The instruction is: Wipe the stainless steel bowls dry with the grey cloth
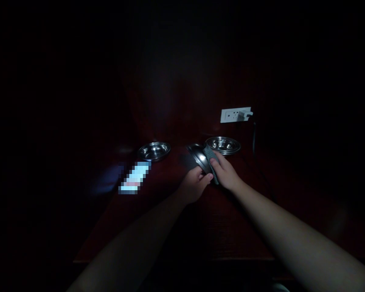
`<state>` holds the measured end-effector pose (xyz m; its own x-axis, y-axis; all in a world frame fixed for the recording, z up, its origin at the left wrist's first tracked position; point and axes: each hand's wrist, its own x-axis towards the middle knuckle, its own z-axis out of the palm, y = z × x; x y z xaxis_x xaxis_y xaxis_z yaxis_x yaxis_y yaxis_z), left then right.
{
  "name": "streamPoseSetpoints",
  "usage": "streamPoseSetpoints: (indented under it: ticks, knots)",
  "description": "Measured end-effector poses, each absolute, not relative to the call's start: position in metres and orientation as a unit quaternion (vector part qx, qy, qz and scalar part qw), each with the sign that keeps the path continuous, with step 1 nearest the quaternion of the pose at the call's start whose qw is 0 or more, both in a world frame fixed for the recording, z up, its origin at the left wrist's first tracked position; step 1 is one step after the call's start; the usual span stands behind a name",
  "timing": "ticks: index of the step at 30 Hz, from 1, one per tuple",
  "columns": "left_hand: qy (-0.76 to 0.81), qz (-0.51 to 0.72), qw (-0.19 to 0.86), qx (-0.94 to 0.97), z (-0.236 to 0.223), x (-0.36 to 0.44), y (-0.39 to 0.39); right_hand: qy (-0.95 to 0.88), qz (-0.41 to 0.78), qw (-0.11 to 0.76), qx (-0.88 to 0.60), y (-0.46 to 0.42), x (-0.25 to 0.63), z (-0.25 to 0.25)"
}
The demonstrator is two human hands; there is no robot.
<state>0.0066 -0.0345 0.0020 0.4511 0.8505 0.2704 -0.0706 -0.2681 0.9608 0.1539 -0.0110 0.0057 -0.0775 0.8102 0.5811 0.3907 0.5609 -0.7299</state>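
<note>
A shiny metal bowl [200, 158] is tilted on its side above the dark red table. My left hand [195, 184] is closed on its near rim, the thumb pointing toward the right. Against the bowl's right side, my right hand [224, 170] presses a grey-green cloth [211, 162], its fingers closed round it. The bowl's inside is turned away or in shadow, so I cannot tell what is in it. Behind my right hand rests a stack of metal dishes [223, 145]. Another metal dish [154, 151] lies to the left of the bowl.
A lit, blurred-out phone-like screen [134, 178] lies near the table's left edge. On the back wall is a white socket plate [235, 114] with a plug [245, 115] in it; a dark cable [254, 138] hangs down. The table's front edge [170, 260] shows below my arms. Surroundings are very dark.
</note>
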Motion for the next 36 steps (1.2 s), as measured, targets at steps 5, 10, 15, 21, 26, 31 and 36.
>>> streamPoseSetpoints:
  ticks: [5,10,15,21,26,31,36]
  knots:
    - [0.301,0.443,0.531,0.657,0.0038,0.0069,-0.0349,-0.707,0.202,0.528,-0.425,-0.0105,0.1544,0.0049]
    - [0.304,0.443,0.537,0.651,0.0037,0.0068,-0.0345,-0.705,0.209,0.529,-0.425,-0.0113,0.1544,0.0053]
    - [0.305,0.445,0.538,0.648,0.0027,0.0065,-0.0336,-0.707,0.210,0.528,-0.421,-0.0114,0.1541,0.0059]
    - [0.299,0.446,0.537,0.650,0.0014,0.0068,-0.0331,-0.709,0.213,0.524,-0.422,-0.0094,0.1552,0.0046]
    - [0.302,0.448,0.536,0.649,0.0020,0.0072,-0.0338,-0.710,0.212,0.525,-0.419,-0.0098,0.1554,0.0048]
    - [0.303,0.444,0.525,0.659,-0.0005,0.0068,-0.0324,-0.713,0.209,0.522,-0.419,-0.0101,0.1554,0.0053]
    - [0.317,0.443,0.507,0.668,-0.0046,0.0061,-0.0308,-0.717,0.202,0.520,-0.419,-0.0099,0.1555,0.0056]
